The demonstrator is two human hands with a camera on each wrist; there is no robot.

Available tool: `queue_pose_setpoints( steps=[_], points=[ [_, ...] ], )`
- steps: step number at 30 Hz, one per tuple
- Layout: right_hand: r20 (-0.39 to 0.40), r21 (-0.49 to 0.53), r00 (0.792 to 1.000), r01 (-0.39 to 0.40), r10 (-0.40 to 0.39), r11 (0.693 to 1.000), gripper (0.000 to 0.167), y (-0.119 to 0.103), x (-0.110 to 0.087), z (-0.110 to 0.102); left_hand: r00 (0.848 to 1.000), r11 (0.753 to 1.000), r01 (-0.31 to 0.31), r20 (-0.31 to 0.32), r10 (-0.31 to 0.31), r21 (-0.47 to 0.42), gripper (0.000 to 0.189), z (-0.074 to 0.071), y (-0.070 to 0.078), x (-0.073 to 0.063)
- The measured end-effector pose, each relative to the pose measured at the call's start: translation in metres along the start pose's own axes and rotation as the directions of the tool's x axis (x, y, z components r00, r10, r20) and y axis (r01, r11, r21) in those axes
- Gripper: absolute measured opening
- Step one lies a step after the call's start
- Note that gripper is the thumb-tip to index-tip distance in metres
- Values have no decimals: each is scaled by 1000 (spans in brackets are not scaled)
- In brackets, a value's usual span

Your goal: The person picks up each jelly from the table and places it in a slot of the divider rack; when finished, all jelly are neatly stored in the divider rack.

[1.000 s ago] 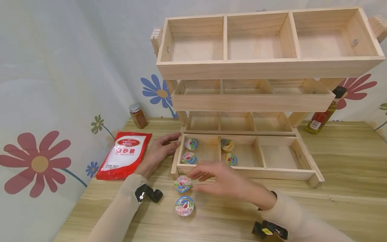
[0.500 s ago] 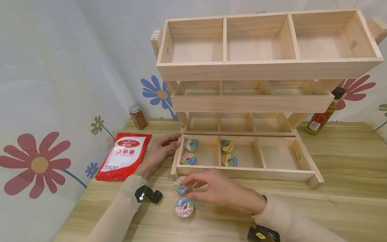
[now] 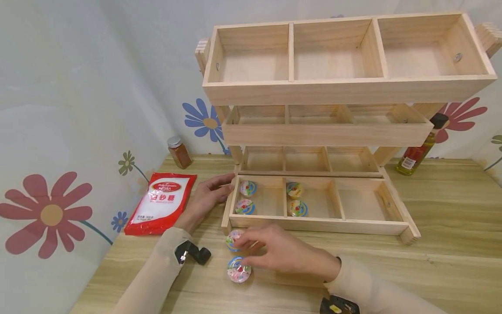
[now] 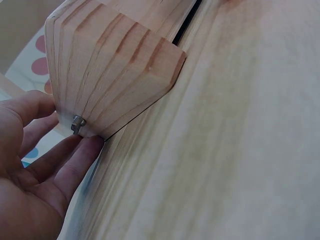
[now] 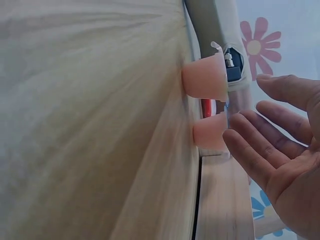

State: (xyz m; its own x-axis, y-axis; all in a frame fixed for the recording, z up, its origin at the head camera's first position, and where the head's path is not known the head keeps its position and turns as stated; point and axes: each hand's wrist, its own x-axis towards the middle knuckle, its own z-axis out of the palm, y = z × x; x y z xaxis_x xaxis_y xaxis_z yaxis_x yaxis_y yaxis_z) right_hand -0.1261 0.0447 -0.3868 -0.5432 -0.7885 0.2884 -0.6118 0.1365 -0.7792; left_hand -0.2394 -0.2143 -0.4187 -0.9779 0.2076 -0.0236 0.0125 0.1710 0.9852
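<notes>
Two jelly cups stand in line on the table: the farther jelly cup [image 3: 232, 240] and the nearer jelly cup [image 3: 239, 270], both with printed foil lids. My right hand [image 3: 284, 252] is just to their right, fingers loosely bent and holding nothing; its fingertips overlap the farther cup's lid. In the right wrist view that pink cup [image 5: 210, 133] is by the fingertips; whether they touch it is unclear. With its fingertips, my left hand [image 3: 208, 196] touches the left side of the wooden rack [image 3: 317, 224], near a bolt [image 4: 77, 123]. Several jelly cups lie inside the rack's lowest tray.
A red and white sugar bag [image 3: 162, 203] lies beside my left forearm. Behind it stands a spice jar [image 3: 179, 152]. An oil bottle [image 3: 416, 150] stands at the rack's right. The upper trays [image 3: 349, 91] overhang the lowest one.
My right hand has moved slightly left and towards me, closer to the two cups on the table. The left hand stays against the rack, and the cups have not moved noticeably.
</notes>
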Motion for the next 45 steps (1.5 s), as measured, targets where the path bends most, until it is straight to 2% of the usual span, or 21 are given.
queue_pose_setpoints(
  steps=[11, 16, 22, 31, 45],
  points=[
    [5, 1, 1000, 18, -18, 1000, 28, 1, -1, 2, 1000, 1000, 11, -4, -11, -4, 49, 0, -1, 1],
    [47, 5, 999, -17, 17, 1000, 27, 0, -1, 3, 1000, 1000, 9, -6, -9, -4, 48, 0, 0, 0],
    [80, -43, 996, -41, 44, 998, 27, 0, -2, 4, 1000, 1000, 6, -5, -6, -2, 48, 0, 0, 0],
    [123, -151, 992, -16, 34, 988, 33, -2, 0, 6, 1000, 1000, 5, -1, -5, 9, 49, 0, 1, -1],
    [191, -212, 982, 53, -12, 976, 40, 0, -1, 11, 1000, 1000, -5, -3, 5, 3, 49, 1, 2, -1]
  ],
)
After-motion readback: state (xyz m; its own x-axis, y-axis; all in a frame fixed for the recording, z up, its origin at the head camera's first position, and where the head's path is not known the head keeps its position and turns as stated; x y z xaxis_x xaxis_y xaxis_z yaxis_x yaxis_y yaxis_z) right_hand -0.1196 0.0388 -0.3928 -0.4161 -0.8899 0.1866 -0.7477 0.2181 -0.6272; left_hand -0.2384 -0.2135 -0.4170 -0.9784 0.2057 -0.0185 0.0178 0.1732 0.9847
